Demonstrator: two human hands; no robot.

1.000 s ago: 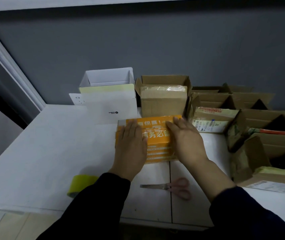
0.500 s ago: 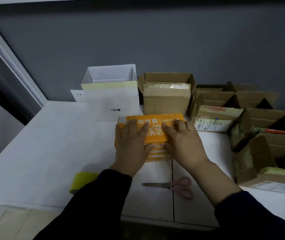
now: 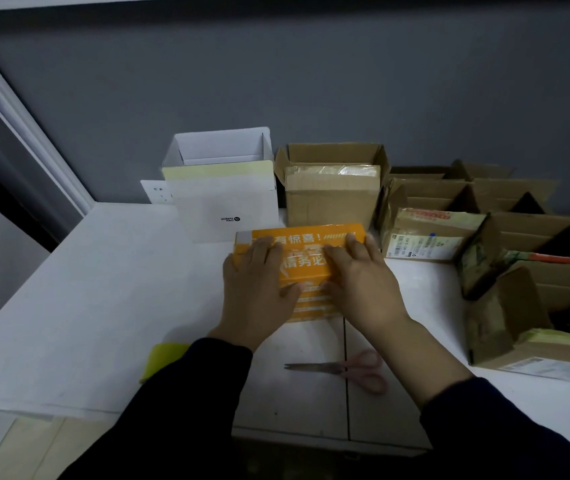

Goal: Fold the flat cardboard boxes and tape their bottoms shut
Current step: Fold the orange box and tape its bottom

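1 orange box (image 3: 306, 268) stood on the table (image 3: 86, 289) at centre. 2 hands were on it: the left hand (image 3: 259, 289) and right hand (image 3: 363, 285) lay flat over its top, fingers straight and pressing down, thumbs on the near face, neither curled round it. Behind it stood 1 white box (image 3: 224, 202), open-topped, with 1 brown box (image 3: 332, 199) just beside it, flaps up. At right was a cluster (image 3: 519, 237) of open brown boxes; count unclear, interiors too dark to tell contents. Near the front edge lay 1 pair of scissors (image 3: 339, 370) and 1 tape roll (image 3: 162, 358), partly hidden by the left sleeve (image 3: 190, 410).
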